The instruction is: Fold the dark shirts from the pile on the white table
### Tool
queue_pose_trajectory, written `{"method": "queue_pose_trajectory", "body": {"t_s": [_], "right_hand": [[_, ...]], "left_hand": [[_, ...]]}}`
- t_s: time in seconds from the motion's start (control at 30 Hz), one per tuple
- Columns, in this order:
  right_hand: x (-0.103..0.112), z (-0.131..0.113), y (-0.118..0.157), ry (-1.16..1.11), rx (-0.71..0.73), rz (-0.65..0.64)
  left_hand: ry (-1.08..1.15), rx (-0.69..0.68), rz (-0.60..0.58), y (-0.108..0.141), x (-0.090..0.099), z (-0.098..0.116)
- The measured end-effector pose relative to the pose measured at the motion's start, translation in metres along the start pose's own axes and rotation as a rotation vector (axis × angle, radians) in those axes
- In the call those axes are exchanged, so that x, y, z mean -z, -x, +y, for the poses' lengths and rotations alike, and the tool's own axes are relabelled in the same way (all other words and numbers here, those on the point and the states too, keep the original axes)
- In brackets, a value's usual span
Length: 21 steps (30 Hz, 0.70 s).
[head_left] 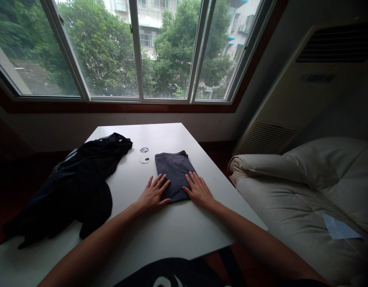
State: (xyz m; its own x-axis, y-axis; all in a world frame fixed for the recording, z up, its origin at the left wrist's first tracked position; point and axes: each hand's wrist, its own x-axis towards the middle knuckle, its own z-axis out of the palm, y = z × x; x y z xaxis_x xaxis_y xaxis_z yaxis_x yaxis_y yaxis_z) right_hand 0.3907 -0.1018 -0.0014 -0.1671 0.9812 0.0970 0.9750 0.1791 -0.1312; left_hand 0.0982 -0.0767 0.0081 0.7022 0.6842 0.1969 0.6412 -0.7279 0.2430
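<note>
A dark grey piece of cloth (175,167), folded into a flat rectangle, lies on the white table (201,227). My left hand (153,194) rests on its near left edge with the fingers spread. On its right edge lies my right hand (199,190), palm down and fingers apart. Neither hand grips anything. What kind of garment the folded cloth is, I cannot tell.
A heap of dark clothing (82,179) covers the table's left side and hangs over its edge. Two small round discs (144,160) lie beyond my left hand. To the right stands a pale padded sofa (291,191); windows (168,52) rise behind.
</note>
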Motion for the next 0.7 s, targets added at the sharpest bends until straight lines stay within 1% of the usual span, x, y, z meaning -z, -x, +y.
{"method": "queue_pose_trajectory", "body": {"t_s": [0.1, 0.2, 0.3, 0.37, 0.47, 0.53, 0.6, 0.67, 0.7], "right_hand": [[-0.002, 0.023, 0.008, 0.014, -0.035, -0.02], [0.0, 0.043, 0.014, 0.022, -0.09, -0.05], [0.007, 0.047, 0.012, 0.024, -0.125, -0.07], [0.015, 0.037, 0.007, 0.017, -0.133, -0.038], [0.022, 0.006, 0.0, -0.027, -0.068, 0.039], [0.021, -0.019, -0.001, -0.074, 0.022, 0.032], [0.016, -0.042, 0.003, -0.105, 0.087, -0.011], [0.01, -0.059, 0.006, -0.109, 0.094, -0.038], [0.008, -0.065, 0.006, -0.106, 0.083, -0.042]], "left_hand": [[0.035, -0.009, -0.037, -0.002, 0.001, 0.005], [0.096, -0.013, -0.07, -0.003, 0.005, 0.004], [0.13, -0.005, -0.094, -0.004, 0.008, 0.003], [0.142, 0.001, -0.088, -0.005, 0.008, 0.002], [0.195, 0.019, -0.039, -0.006, 0.005, -0.001], [0.24, 0.081, 0.05, -0.007, 0.003, -0.006], [0.268, 0.172, 0.171, -0.008, 0.002, -0.014], [0.291, 0.257, 0.28, -0.008, 0.002, -0.02], [0.307, 0.292, 0.316, -0.008, 0.003, -0.023]]}}
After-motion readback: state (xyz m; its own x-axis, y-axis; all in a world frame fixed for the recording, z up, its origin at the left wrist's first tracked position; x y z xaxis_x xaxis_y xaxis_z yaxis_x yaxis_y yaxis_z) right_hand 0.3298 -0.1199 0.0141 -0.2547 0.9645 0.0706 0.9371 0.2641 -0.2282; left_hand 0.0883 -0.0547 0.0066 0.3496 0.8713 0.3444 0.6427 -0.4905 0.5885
